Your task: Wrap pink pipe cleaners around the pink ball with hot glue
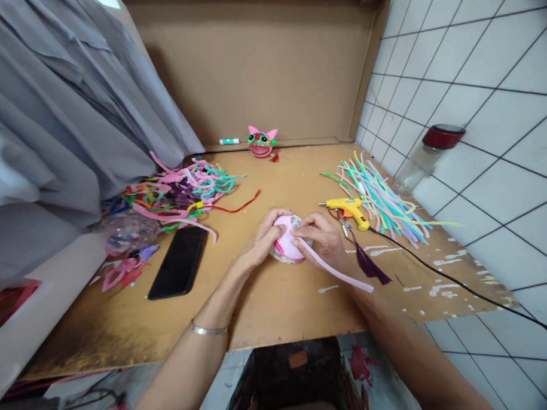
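A small round piece point(285, 235), wound with pale pink pipe cleaner and showing a brighter pink patch, sits between my hands above the table. My left hand point(266, 234) grips it from the left, thumb on its face. With finger and thumb, my right hand point(322, 234) pinches a pale pink pipe cleaner point(339, 275) against the piece's right side. The loose end of that strip trails down to the right over my right wrist. What lies under the piece is hidden.
To the right lie a yellow glue gun point(352, 211), a dark tassel point(369, 261) and a pile of pipe cleaners point(385, 195). A black phone point(179, 262) and tangled pipe cleaners point(183, 187) lie left. An animal-head figure point(260, 143) stands behind; a glass jar point(422, 161) stands right.
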A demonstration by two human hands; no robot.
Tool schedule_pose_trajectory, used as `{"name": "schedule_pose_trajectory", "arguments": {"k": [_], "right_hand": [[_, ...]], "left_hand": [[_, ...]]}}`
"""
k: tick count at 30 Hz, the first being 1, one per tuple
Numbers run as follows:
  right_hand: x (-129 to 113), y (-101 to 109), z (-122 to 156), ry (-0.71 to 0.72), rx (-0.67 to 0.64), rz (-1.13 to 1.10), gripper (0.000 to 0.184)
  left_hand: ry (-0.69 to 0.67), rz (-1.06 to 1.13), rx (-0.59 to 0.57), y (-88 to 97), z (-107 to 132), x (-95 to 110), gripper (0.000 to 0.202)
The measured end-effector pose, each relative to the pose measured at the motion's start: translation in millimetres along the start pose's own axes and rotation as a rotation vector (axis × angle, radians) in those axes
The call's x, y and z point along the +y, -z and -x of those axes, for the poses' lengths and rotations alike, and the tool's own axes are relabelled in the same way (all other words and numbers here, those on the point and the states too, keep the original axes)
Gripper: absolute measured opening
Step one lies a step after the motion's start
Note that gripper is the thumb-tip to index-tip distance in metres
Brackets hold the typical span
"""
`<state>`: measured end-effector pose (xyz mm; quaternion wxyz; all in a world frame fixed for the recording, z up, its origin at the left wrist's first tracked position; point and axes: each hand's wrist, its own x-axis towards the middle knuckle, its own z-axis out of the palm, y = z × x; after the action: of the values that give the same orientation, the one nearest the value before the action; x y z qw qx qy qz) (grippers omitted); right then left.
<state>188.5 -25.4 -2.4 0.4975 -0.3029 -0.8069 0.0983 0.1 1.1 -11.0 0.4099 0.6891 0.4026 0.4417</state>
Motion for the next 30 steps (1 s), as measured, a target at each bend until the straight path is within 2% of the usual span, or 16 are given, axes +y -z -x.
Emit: {"name": "schedule_pose_trajectory", "arguments": {"k": [6,13,30], "right_hand": [[0.9,0.1,0.0,0.017,0.01,-0.008,0.012],[1.0,0.3,0.5,-0.026,0.008,-0.015,0.014],[1.5,2.2,-2.4,-0.016,0.039,-0.007,0.014]], "left_hand": [[-0.091,-0.18,0.049,-0.7,0.2,13.4,0.032],[-0.029,-0.081,0.089,-4.1,5.3,14.4,0.042],[-0.053,-0.093,0.012,-1.1,6.0,21.2,0.035]]}}
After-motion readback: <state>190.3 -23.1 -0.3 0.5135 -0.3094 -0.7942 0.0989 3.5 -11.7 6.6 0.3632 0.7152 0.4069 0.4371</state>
